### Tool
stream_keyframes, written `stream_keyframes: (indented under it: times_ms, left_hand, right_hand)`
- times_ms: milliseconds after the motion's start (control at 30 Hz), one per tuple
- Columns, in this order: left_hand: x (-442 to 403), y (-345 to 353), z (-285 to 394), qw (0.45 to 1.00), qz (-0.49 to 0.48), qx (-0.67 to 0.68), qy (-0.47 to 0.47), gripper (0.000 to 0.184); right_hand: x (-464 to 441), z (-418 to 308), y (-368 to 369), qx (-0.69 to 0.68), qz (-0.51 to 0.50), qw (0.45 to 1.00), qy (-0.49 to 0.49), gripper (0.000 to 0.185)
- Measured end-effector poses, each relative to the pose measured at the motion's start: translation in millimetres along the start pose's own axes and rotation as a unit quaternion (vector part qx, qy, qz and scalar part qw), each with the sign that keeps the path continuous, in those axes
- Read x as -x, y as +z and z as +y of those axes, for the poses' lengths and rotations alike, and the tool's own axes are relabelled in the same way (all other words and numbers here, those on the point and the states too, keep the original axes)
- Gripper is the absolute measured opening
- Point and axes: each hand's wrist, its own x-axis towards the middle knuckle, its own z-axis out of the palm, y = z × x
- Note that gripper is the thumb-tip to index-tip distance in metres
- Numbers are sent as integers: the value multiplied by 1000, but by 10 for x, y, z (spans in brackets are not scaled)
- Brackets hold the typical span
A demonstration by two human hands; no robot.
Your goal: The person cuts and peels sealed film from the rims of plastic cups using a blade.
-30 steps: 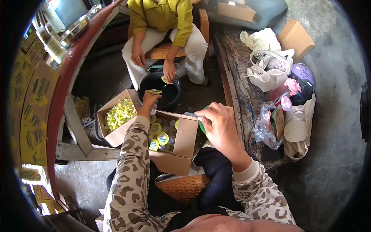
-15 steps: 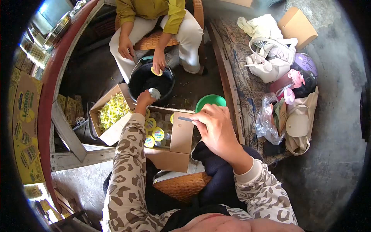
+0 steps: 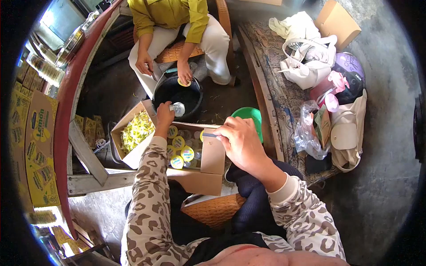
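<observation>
Left hand: round cup (clear plastic).

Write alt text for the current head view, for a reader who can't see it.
A person's left hand holds a clear cup over a black bucket while the right hand grips a thin dark strip. Nearer the wearer, an open cardboard box holds yellow-lidded cups; a co-worker sits opposite.

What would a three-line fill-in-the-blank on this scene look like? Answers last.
Of bucket and basin, the left hand holds a clear cup nearer the ____.
Partly hidden by the right hand, the basin is coloured ____.
The beige flap bag lies on the wearer's ____ side.
Missing: bucket; green; right.
</observation>
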Motion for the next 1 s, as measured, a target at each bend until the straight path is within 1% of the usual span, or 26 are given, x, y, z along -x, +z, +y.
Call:
stream_keyframes:
  times_ms: [33,100,133,167,233,267,300,367,400,433,467,500,567,600,633,700,733,767,833,867,900,967,1000]
  left_hand:
    - [-4,-10,-12,1000,-2,-3,2,36]
    - [-7,-45,-11,990,-129,-53,11,37]
    - [5,-48,18,994,-101,-33,-4,35]
    - [9,-68,33,994,-105,-37,-3,35]
    - [-19,-68,46,999,-2,-27,22,32]
    - [-28,-75,49,998,-37,-47,18,33]
    - [-42,-62,15,998,-38,-50,20,33]
    - [-74,-53,-49,994,-81,-46,50,32]
    - [-69,-95,-16,994,-82,-48,53,32]
    - [-63,-137,23,998,-42,-33,36,30]
    - [-65,-174,69,1000,-2,-19,20,28]
    - [-88,-168,64,1000,-2,-20,24,28]
    - [-110,-165,35,996,-71,-53,5,27]
    - [-112,-169,47,999,-35,-23,-8,30]
    - [-117,-180,55,999,-35,-25,-4,30]
    - [-108,-194,56,994,-66,-83,16,31]
    - [-113,-207,43,992,-103,-71,11,33]
    - [-99,-203,40,992,-102,-73,13,33]
    - [-93,-197,77,998,-7,-59,14,35]
    - [-106,-215,78,996,-57,-73,13,36]
    - [-103,-202,74,995,-57,-75,14,36]
    - [-76,-192,42,998,9,-35,51,29]
    - [-56,-222,82,997,39,-48,52,33]
  right_hand:
    - [1,13,7,-3,2,1000,2,11]
    - [3,34,18,10,-6,1000,-1,13]
    - [7,38,23,7,-4,1000,2,13]
    - [12,39,31,8,-4,1000,0,14]
    - [17,50,48,5,-1,1000,1,16]
    - [20,60,62,7,-4,1000,-5,15]
    - [26,71,74,9,-6,1000,-13,14]
    - [41,102,128,10,-3,1000,-17,13]
    - [42,105,142,12,-1,1000,-22,12]
    - [39,101,136,12,3,1000,-19,12]
    - [40,94,129,23,-18,999,-16,13]
    - [44,84,124,34,-39,999,-12,14]
    - [57,79,163,42,-45,998,-13,14]
    - [60,81,194,52,-52,997,-15,14]
    - [63,88,226,51,-48,997,-13,14]
    - [87,103,293,44,-39,998,-24,11]
    - [95,103,312,43,-36,998,-23,11]
    - [97,97,326,47,-41,998,-24,10]
    - [87,87,331,53,-42,997,-24,10]
    - [88,83,332,59,-49,997,-25,10]
    - [94,79,333,65,-57,996,-27,10]
    - [97,69,336,63,-57,996,-26,10]
    - [91,72,336,63,-57,996,-24,10]
